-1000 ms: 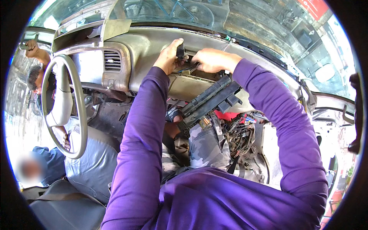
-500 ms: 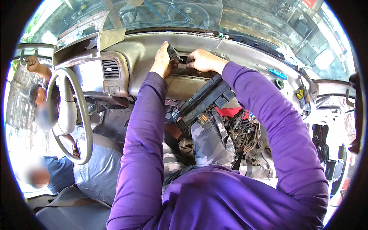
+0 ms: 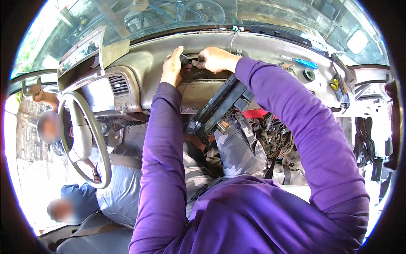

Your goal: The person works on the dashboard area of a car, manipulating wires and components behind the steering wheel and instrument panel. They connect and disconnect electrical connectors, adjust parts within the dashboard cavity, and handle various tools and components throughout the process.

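At the dashboard opening [image 3: 202, 75], my left hand [image 3: 171, 67] is closed around a small black part [image 3: 184, 60], mostly hidden by the fingers. Close beside it, my right hand [image 3: 216, 60] pinches a small pale connector [image 3: 195, 63], its end pointing at the black part. Whether the two pieces touch, I cannot tell. Below my hands a long black plastic housing [image 3: 222, 103] leans at a slant between the dashboard and my lap. Copper-coloured pieces [image 3: 224, 126] show at its lower edge, near my camouflage trousers [image 3: 241, 156].
On the dashboard's right lie a blue-handled screwdriver [image 3: 305, 63], a green-and-black tape roll [image 3: 309, 75] and a yellow-handled tool [image 3: 336, 84]. Bundled wiring [image 3: 275, 137] sits right of my legs. Left are a steering wheel [image 3: 108, 161] and two people, one with a hand [image 3: 95, 174] near the wheel.
My left hand has turned the black part lower, so less of it shows. The pale connector in my right hand is now nearer to it. The whole view has shifted slightly.
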The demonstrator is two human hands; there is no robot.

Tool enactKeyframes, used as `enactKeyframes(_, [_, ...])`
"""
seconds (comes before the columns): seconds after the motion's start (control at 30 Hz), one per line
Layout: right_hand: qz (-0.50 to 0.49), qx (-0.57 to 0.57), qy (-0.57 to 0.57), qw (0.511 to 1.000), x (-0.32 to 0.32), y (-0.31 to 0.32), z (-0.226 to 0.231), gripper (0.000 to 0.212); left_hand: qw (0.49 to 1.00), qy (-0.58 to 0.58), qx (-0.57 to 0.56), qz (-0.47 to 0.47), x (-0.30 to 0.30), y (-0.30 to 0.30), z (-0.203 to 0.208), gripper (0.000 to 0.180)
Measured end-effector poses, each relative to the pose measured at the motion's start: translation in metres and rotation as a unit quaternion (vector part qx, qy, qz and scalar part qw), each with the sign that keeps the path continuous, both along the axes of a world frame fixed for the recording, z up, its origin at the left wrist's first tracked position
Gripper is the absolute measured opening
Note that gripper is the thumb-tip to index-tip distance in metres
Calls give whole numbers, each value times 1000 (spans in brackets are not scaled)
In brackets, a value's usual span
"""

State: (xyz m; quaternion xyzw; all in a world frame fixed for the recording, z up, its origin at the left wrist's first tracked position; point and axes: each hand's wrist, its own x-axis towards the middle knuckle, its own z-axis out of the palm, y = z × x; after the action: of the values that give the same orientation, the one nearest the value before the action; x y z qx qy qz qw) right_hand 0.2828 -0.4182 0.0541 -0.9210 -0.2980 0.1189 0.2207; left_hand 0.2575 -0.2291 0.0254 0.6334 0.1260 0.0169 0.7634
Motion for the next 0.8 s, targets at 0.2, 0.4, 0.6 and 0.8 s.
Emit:
enactKeyframes(0.2, [0, 64, 50, 997, 8, -5, -5, 38, 994, 0, 96, 47, -3, -3, 1, 39])
enactKeyframes(0.4, [36, 74, -6, 997, 17, -7, -12, 34, 1000, -4, 1, 10, 1, 5, -6, 32])
enactKeyframes(0.6, [56, 57, -35, 996, 7, -8, -8, 33, 994, 9, 107, 22, 6, 8, -12, 31])
enactKeyframes(0.8, [59, 52, -33, 996, 7, -10, -7, 33, 990, 6, 136, 28, 4, 6, -12, 31])
